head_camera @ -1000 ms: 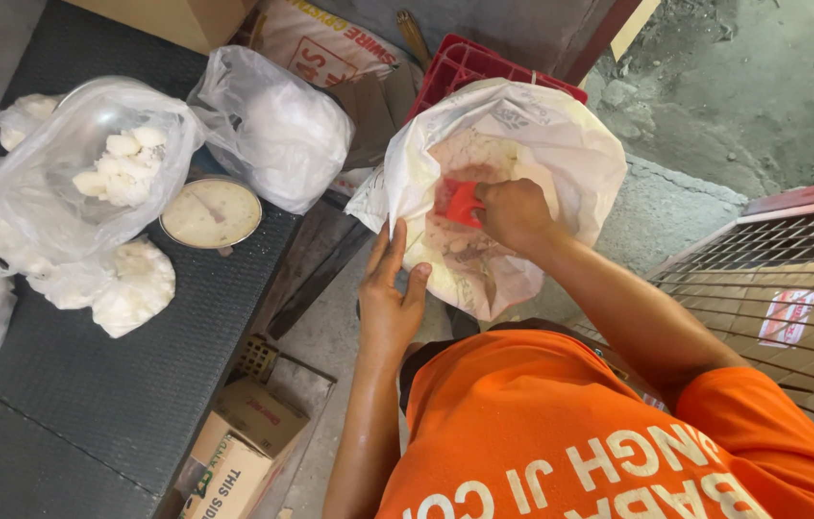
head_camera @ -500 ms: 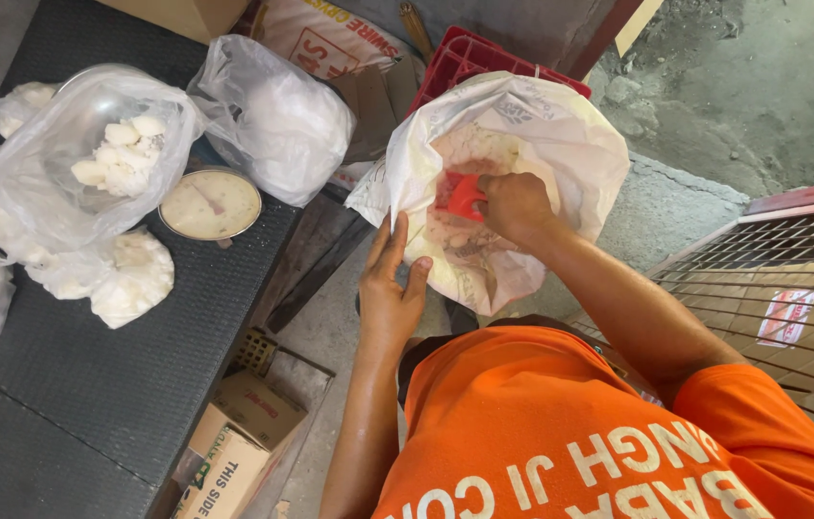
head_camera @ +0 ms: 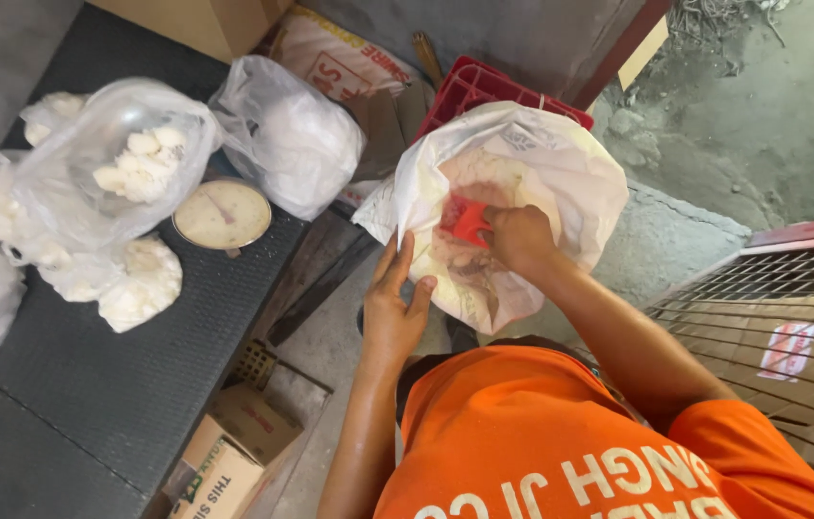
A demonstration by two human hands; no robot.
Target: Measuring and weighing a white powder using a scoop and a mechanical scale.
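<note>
Here the right hand [head_camera: 519, 237] is down inside the big white sack [head_camera: 561, 163], fingers curled tight around a small red scoop [head_camera: 468, 220], its blade pressed into the pale powdery stuff at the bottom. The left hand [head_camera: 393, 312] sits on the sack's near rim, fingers spread flat and thumb hooked over the edge, probably to hold the mouth open and stop the soft wall folding in on the scoop. The sack leans against a red crate [head_camera: 484, 85] behind it, which likely keeps it upright on the concrete floor [head_camera: 695, 144].

On the dark table [head_camera: 90, 384] to the left, a round dial scale [head_camera: 222, 213] stands near the right edge, close to the sack. Around it lie clear plastic bags [head_camera: 128, 163] with white lumps, one more filled bag [head_camera: 287, 135] toward the far right corner, others bunched along the left edge, well apart from both hands. A cardboard box [head_camera: 220, 466] sits on the floor below the near right corner. A wire cage [head_camera: 772, 327] stands at the person's right.
</note>
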